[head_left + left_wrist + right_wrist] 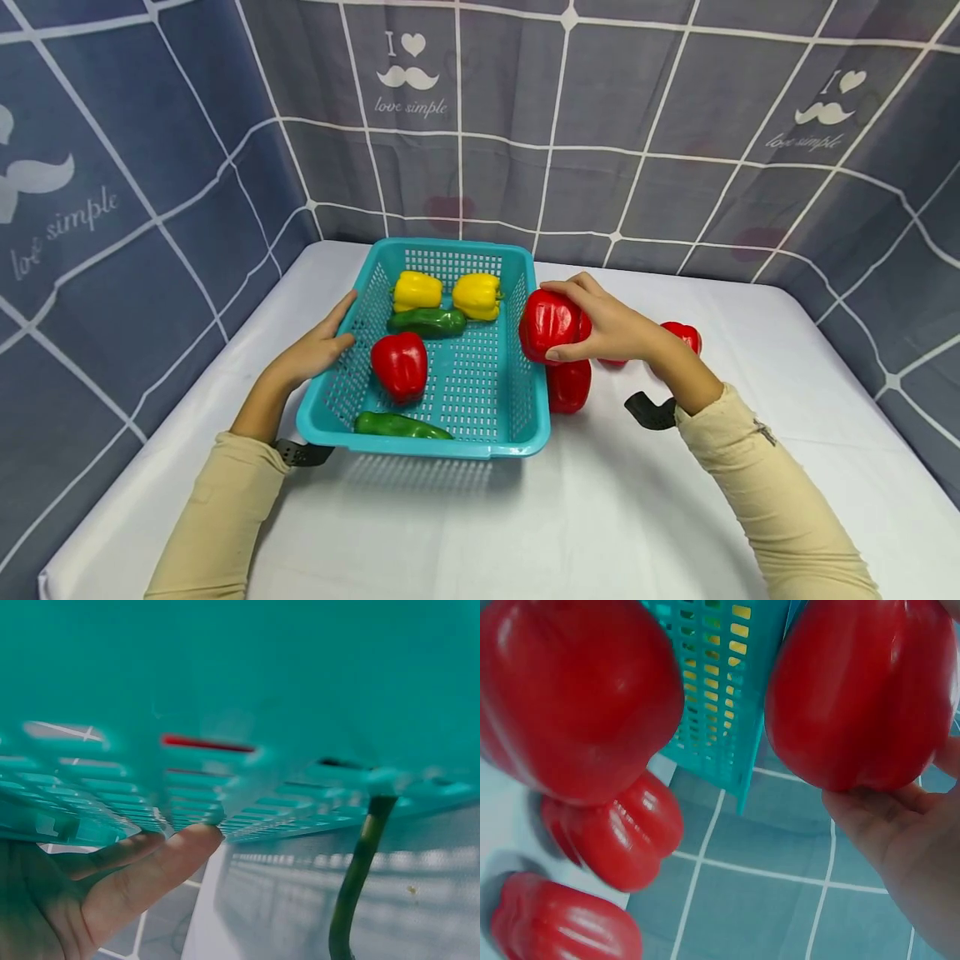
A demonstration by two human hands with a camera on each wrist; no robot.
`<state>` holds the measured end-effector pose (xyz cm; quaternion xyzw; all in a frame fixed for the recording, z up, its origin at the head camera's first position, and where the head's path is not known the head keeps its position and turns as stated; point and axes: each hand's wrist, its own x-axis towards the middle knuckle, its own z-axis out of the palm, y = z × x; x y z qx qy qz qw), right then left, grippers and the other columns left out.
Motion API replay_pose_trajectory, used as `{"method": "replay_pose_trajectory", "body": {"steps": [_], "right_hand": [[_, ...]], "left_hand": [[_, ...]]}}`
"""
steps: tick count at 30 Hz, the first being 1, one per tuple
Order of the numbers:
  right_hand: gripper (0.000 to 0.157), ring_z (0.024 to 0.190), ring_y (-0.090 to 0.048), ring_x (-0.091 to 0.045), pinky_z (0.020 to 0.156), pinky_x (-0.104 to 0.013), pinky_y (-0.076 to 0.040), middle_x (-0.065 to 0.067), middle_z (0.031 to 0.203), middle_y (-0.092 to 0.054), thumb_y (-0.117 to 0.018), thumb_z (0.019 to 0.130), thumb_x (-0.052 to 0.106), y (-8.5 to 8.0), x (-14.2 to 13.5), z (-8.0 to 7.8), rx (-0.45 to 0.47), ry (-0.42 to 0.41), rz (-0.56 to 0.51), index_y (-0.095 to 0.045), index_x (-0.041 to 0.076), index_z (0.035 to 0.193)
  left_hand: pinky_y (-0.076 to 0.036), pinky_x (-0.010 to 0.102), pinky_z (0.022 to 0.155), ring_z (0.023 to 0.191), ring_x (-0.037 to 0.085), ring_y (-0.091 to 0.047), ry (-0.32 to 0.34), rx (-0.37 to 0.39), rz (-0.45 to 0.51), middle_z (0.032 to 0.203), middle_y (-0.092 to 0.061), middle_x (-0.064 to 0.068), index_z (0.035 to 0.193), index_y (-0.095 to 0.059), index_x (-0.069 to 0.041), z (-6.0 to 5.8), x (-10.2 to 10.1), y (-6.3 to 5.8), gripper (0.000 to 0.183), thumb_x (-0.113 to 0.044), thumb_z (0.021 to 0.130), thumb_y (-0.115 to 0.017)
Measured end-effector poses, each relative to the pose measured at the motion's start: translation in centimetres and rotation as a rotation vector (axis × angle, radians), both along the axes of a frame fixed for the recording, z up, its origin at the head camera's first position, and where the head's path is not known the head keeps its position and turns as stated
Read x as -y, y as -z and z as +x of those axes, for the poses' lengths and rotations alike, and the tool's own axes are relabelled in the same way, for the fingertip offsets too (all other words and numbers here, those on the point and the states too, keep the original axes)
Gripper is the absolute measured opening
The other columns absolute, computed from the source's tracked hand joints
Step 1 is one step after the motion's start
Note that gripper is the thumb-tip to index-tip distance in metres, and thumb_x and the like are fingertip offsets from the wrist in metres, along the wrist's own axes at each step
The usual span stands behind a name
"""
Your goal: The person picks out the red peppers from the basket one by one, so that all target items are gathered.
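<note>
My right hand (pixel 603 321) grips a red bell pepper (pixel 553 321) just outside the right rim of a turquoise slotted basket (pixel 480 367). In the right wrist view that pepper (pixel 862 697) is held above the table, beside the basket wall. My left hand (pixel 318 346) touches the basket's left side from outside; in the left wrist view its fingers (pixel 161 866) look fairly straight against the wall. Inside the basket lie a red bell pepper (pixel 401 367), two yellow bell peppers (pixel 417 292) and two long green peppers (pixel 401 426).
More red bell peppers stand right of the basket: one (pixel 568 387) against its wall, another (pixel 682 336) behind my right forearm, and one mostly hidden. A green stalk (pixel 356 881) hangs by the basket's slots. Grey checked cloth (pixel 510 125) encloses the white table (pixel 420 542).
</note>
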<state>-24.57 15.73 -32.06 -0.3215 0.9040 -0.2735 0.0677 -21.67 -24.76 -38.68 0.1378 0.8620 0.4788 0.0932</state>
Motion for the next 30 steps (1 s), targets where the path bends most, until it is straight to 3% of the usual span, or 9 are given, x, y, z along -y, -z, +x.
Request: {"method": "replay_pose_trajectory", "body": {"steps": [5,20,30], "right_hand": [[0.086,0.116,-0.041,-0.027,0.080,-0.043,-0.052,-0.008,0.125,-0.039,-0.078,0.066,0.034,0.2,-1.1,0.3,-0.022,0.008,-0.015,-0.034,0.021,0.139],[0.087,0.114,-0.042,-0.031,0.076,-0.046,-0.052,-0.010,0.126,-0.041,-0.081,0.063,0.035,2.9,-7.0,2.6,-0.061,0.088,0.021,-0.038,0.018,0.137],[0.086,0.113,-0.040,-0.033,0.080,-0.053,-0.048,-0.013,0.124,-0.040,-0.080,0.064,0.032,4.5,-9.1,3.4,-0.071,0.125,0.043,-0.039,0.016,0.137]], "left_hand": [[-0.030,0.058,0.098,0.135,0.042,-0.009,0.000,0.005,-0.003,0.152,0.007,0.019,0.146,0.013,-0.013,0.1,0.1,0.0,0.075,-0.004,0.087,-0.033],[-0.024,0.059,0.101,0.136,0.040,-0.005,-0.001,0.006,0.006,0.152,0.009,0.017,0.146,0.012,-0.013,0.1,0.2,-0.1,0.075,-0.004,0.088,-0.034],[-0.021,0.060,0.103,0.136,0.040,-0.005,0.005,0.001,0.022,0.152,0.008,0.018,0.146,0.012,-0.012,0.1,0.1,0.0,0.075,-0.003,0.087,-0.033]]}}
